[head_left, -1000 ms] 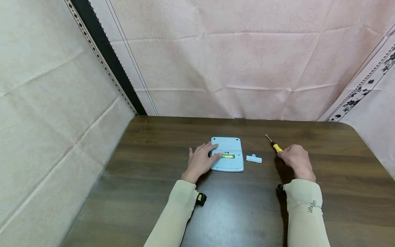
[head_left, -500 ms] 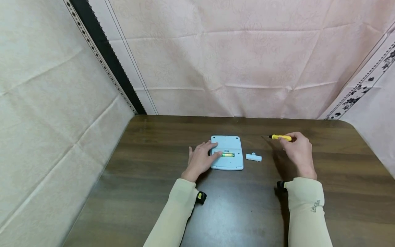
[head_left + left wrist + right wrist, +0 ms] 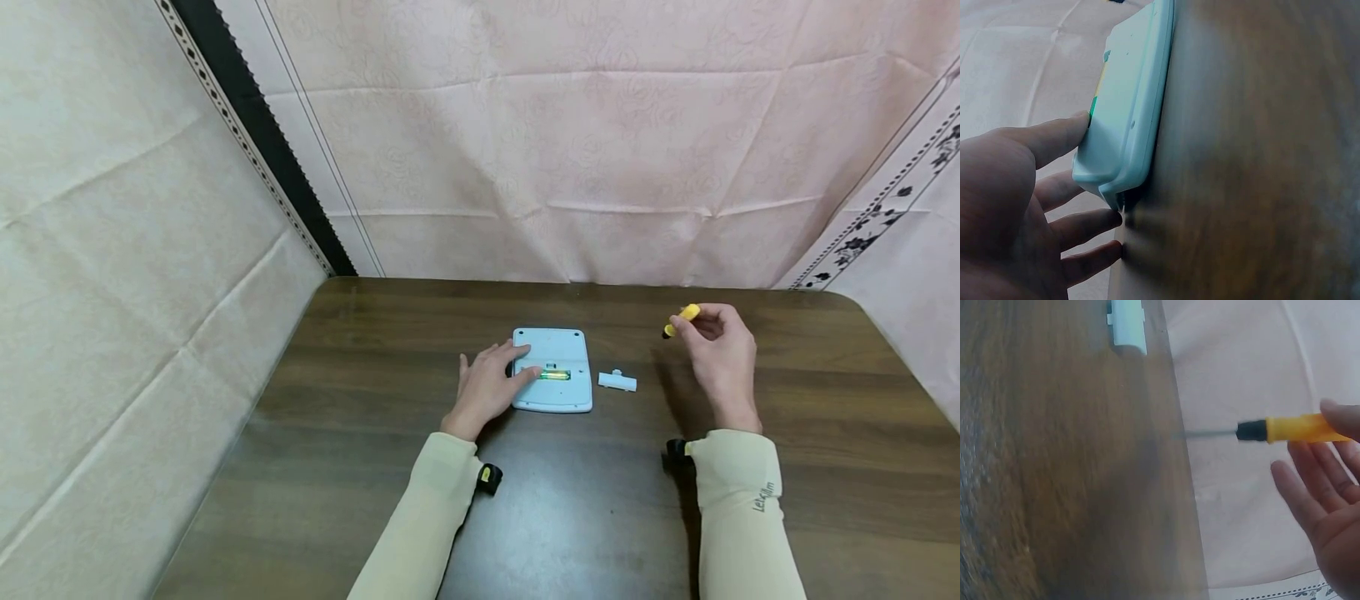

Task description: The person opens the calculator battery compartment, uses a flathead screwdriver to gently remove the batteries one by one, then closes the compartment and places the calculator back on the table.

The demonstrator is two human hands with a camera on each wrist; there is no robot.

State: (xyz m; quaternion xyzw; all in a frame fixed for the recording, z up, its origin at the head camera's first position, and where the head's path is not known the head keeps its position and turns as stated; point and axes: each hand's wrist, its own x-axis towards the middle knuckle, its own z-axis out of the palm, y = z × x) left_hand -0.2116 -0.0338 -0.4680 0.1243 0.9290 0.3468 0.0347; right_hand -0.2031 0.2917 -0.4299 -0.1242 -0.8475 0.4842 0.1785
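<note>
The left hand (image 3: pixel 487 390), fingers spread, rests on the blue gadget (image 3: pixel 555 396) on the surface (image 3: pixel 375 392); toward its two o'clock, the right hand (image 3: pixel 726 358) pinches a screwdriver (image 3: pixel 1297 429). The gadget seems light, stiff and smooth, best gripped by its edges.

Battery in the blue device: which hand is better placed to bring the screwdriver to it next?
Right, most likely: the right hand holds the screwdriver with its shaft clear. The left hand rests on the blue device near the battery, so it seems better suited to steadying.
</note>
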